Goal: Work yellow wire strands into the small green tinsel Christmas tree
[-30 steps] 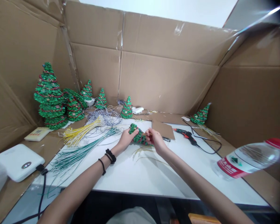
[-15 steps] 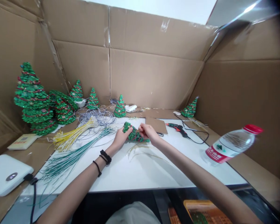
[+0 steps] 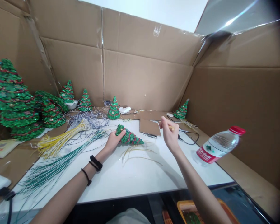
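Observation:
My left hand (image 3: 113, 139) grips the base of a small green Christmas tree (image 3: 130, 137), which lies on its side with its tip pointing right. Red garland winds round the tree. To the right and apart from it, my right hand (image 3: 170, 132) is closed around a slim tool with a wooden handle (image 3: 171, 128); its working end is too small to make out. Thin yellow-gold strands (image 3: 140, 153) lie on the white tabletop (image 3: 130, 177) just below the tree.
Several finished trees (image 3: 114, 109) stand along the back and left. Yellow bundled strands (image 3: 60, 140) and green ones (image 3: 65, 160) lie left. A cardboard piece (image 3: 149, 127), a slim metallic tool (image 3: 150, 135), a black cable (image 3: 191, 142) and a tilted water bottle (image 3: 218, 145) are right.
My right hand has moved away from the tree to the right, with the wooden-handled tool in it, and now covers the glue gun. My left hand still holds the tree. The view has shifted right.

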A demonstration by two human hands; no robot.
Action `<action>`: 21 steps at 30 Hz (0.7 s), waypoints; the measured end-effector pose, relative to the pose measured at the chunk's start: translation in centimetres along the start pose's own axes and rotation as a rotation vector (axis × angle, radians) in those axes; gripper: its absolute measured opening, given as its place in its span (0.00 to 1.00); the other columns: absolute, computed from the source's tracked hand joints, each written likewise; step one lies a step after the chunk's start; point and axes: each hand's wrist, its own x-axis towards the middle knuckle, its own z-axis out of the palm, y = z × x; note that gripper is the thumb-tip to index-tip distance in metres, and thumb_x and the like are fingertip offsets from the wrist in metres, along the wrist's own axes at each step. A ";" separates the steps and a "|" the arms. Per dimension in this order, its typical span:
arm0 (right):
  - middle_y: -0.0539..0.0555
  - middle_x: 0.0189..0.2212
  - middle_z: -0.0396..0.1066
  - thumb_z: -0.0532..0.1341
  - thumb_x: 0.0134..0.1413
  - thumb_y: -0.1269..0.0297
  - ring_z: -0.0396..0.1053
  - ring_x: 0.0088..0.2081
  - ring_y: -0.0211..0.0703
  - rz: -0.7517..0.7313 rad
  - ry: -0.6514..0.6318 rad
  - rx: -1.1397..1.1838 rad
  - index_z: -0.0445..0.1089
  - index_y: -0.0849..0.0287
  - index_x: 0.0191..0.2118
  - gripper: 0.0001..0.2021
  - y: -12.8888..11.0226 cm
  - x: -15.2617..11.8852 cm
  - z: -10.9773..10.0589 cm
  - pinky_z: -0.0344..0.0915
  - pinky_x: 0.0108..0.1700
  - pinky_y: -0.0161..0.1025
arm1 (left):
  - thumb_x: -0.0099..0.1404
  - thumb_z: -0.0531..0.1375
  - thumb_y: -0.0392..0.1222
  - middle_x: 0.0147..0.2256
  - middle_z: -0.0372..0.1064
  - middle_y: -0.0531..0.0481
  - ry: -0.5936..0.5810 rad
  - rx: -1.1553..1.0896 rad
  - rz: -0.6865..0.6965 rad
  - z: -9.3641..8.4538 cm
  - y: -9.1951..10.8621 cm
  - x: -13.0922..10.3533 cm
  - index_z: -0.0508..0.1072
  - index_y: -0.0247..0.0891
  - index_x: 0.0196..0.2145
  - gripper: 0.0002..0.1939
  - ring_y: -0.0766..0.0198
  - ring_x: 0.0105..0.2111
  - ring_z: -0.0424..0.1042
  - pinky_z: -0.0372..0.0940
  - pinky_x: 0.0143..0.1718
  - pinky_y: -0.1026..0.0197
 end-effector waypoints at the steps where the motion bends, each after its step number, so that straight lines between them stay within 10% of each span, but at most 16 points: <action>1: 0.50 0.18 0.56 0.48 0.61 0.53 0.55 0.24 0.39 -0.055 -0.016 -0.099 0.57 0.58 0.17 0.23 0.8 0.0 0.0 0.54 0.30 0.37 | 0.52 0.61 0.56 0.18 0.64 0.53 -0.008 0.007 -0.009 0.0 0.1 0.0 0.70 0.34 0.22 0.20 0.67 0.21 0.61 0.56 0.24 0.65; 6: 0.58 0.39 0.61 0.48 0.61 0.57 0.59 0.42 0.47 -0.204 -0.079 -0.292 0.66 0.57 0.37 0.13 4.8 -2.4 2.3 0.58 0.45 0.43 | 0.52 0.60 0.57 0.17 0.60 0.55 -0.014 0.049 -0.017 -0.1 0.0 0.2 0.68 0.34 0.20 0.21 0.69 0.18 0.57 0.52 0.21 0.66; 15: 0.50 0.27 0.69 0.53 0.59 0.64 0.66 0.28 0.39 -0.225 -0.864 -0.267 0.70 0.54 0.35 0.08 3.8 -4.6 2.5 0.56 0.31 0.33 | 0.54 0.58 0.59 0.17 0.57 0.56 0.007 0.046 0.030 0.1 -0.4 0.4 0.65 0.35 0.20 0.22 0.70 0.19 0.55 0.52 0.22 0.66; 21: 0.49 0.26 0.73 0.56 0.54 0.65 0.69 0.29 0.43 -0.216 -0.965 -0.546 0.70 0.50 0.44 0.12 3.2 -5.2 3.3 0.51 0.30 0.34 | 0.53 0.57 0.61 0.16 0.55 0.57 0.055 0.086 0.028 0.2 -0.5 0.2 0.64 0.35 0.19 0.24 0.70 0.19 0.53 0.50 0.22 0.66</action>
